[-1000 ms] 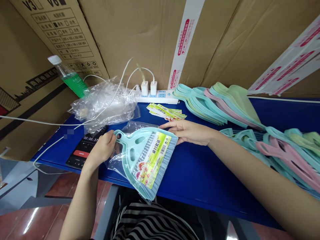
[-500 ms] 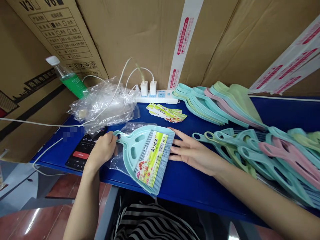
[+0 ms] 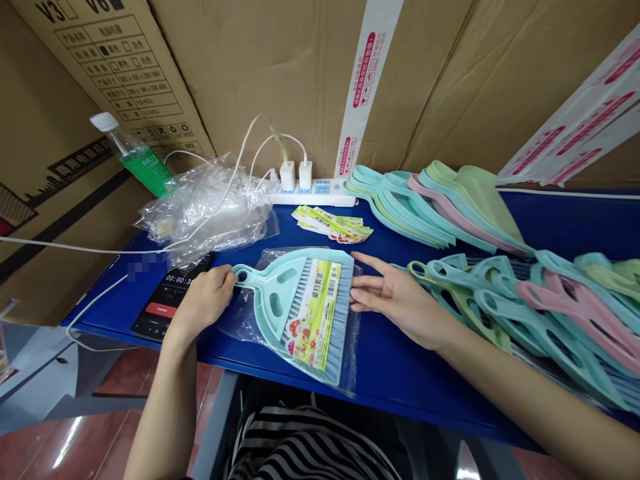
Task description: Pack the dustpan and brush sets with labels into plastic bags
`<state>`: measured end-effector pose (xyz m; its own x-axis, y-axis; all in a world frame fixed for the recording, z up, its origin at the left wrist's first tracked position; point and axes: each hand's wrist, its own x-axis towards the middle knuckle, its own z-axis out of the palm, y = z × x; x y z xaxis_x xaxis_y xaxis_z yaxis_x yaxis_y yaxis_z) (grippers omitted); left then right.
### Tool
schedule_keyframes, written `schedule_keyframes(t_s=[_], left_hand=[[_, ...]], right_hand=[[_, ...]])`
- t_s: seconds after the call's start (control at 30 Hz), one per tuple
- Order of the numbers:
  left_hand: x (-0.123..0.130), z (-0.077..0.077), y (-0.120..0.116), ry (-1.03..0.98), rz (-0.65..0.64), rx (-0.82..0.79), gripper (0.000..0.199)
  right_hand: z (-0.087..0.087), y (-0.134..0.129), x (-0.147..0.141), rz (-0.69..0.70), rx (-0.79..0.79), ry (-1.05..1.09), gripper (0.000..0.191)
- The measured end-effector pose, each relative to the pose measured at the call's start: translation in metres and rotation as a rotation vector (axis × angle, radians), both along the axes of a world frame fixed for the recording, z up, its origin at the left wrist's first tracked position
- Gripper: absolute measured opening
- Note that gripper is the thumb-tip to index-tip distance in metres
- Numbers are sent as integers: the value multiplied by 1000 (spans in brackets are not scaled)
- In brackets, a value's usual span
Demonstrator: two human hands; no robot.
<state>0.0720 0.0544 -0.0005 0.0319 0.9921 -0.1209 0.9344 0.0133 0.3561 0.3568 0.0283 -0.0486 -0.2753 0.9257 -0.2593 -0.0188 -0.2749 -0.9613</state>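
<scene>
At the handle's end, the left hand (image 3: 205, 300) has its fingers clenched on the dustpan (image 3: 273, 293). Just beside the bristles of the brush (image 3: 340, 327), the right hand (image 3: 400, 300) is released, its fingers (image 3: 365, 283) spread. The dustpan lies flat over a clear bag (image 3: 350, 353), though whether it is inside is hard to tell. Outward on the blue surface (image 3: 425, 387), a phone (image 3: 173, 300) sits partly hidden behind the left hand, and stacked dustpans (image 3: 550, 327) run off the right edge.

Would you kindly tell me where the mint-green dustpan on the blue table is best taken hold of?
Probably its narrow handle, coming from the left, where the left hand rests: the handle sticks out that way, clear of the brush bristles.
</scene>
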Motion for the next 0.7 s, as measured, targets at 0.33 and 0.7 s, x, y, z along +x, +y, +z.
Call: schedule_keyframes(t_s=[0.33,0.7], left_hand=[[-4,-4,-3,-36,-50,9,26],[-7,-7,-6,-165,-106,24,31]], right_hand=[[7,-1,10,-4,188,-248,61],[16,15,2,45,454,-828,26]])
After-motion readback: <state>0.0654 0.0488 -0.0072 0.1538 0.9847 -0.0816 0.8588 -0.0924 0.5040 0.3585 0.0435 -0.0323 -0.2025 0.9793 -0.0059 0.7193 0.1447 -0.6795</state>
